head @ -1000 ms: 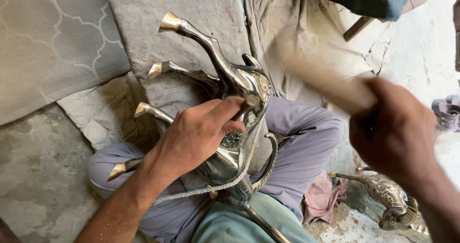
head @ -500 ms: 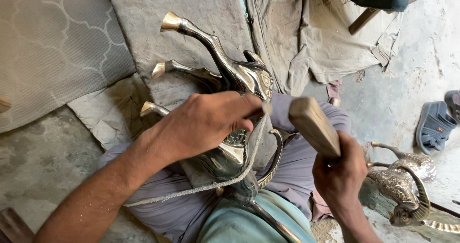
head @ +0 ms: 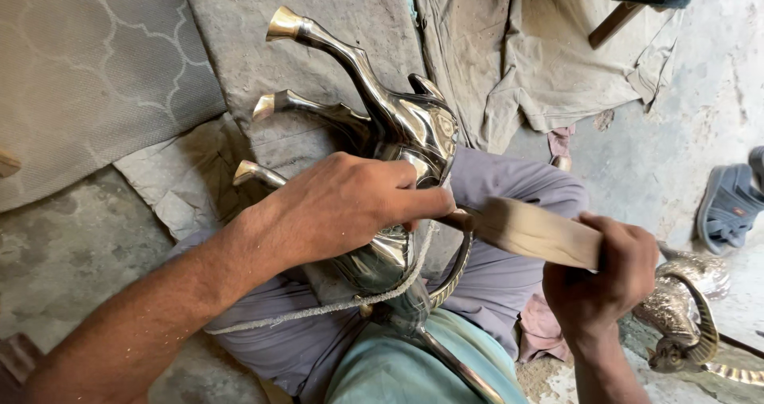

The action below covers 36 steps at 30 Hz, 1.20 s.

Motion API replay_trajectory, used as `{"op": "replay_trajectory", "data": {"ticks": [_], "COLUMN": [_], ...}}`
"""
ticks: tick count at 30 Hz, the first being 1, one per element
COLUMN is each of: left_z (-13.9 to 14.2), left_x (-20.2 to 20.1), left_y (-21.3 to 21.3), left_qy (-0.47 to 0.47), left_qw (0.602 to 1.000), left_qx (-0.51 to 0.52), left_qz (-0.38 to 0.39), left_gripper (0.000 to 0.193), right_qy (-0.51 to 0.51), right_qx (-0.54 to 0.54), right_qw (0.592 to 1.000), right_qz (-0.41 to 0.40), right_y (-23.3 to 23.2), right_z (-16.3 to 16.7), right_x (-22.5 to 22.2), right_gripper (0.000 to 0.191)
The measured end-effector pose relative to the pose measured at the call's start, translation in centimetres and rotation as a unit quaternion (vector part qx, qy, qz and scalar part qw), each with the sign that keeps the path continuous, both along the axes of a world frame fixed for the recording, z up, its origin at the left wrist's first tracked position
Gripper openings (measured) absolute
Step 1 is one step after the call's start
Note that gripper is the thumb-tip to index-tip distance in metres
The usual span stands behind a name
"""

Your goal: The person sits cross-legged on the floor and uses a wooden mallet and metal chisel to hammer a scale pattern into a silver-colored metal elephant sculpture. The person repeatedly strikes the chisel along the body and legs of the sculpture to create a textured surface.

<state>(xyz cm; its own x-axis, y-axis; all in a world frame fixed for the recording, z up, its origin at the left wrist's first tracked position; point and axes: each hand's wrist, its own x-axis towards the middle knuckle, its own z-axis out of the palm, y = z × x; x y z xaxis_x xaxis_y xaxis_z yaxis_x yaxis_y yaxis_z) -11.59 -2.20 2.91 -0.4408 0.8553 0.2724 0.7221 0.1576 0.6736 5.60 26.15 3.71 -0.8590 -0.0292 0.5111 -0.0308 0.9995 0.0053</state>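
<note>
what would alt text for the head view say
A left hand presses a shiny metal animal figure upside down on the person's lap, its legs pointing away, while the right hand holds a wooden stick against it. Another metal figure lies on the floor.

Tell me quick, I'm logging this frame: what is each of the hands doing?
Left hand: closed, gripping the polished metal animal figure on the lap.
Right hand: closed around a wooden block touching the figure.

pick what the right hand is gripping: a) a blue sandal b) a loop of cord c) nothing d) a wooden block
d: the right hand is closed around one end of a pale wooden block, whose other end meets the shiny metal animal figure that the left hand presses onto the lap.
</note>
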Motion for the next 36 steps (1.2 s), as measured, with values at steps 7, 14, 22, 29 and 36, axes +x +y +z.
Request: {"op": "replay_trajectory", "data": {"ticks": [7, 14, 22, 29, 36], "left_z": [-1.7, -2.1, -2.0, -2.1, -2.6], "left_x": [0.8, 2.1, 4.1, 5.4, 6.7], "left_y": [-0.3, -0.6, -0.8, 0.3, 1.2], "left_qy": [-0.044, -0.102, -0.117, -0.364, -0.342], "left_qw": [0.994, 0.976, 0.938, 0.807, 0.783], "left_qx": [0.067, 0.079, 0.141, 0.232, 0.255], "left_qz": [0.081, 0.177, 0.293, 0.403, 0.453], "left_gripper": [0.036, 0.034, 0.035, 0.029, 0.032], "right_qy": [-0.095, -0.226, -0.249, -0.255, -0.335], "right_qx": [-0.174, -0.109, 0.102, 0.302, 0.354], "right_qw": [0.978, 0.967, 0.958, 0.915, 0.871], "right_qz": [0.065, 0.041, 0.093, 0.077, 0.064], "right_y": [2.4, 0.7, -1.5, -0.6, -3.3], "right_z": [1.1, 7.5, 11.1, 9.5, 10.3], "right_x": [-2.7, -7.9, -12.7, -14.5, -18.6], "right_gripper": [0.033, 0.029, 0.019, 0.018, 0.013]}}
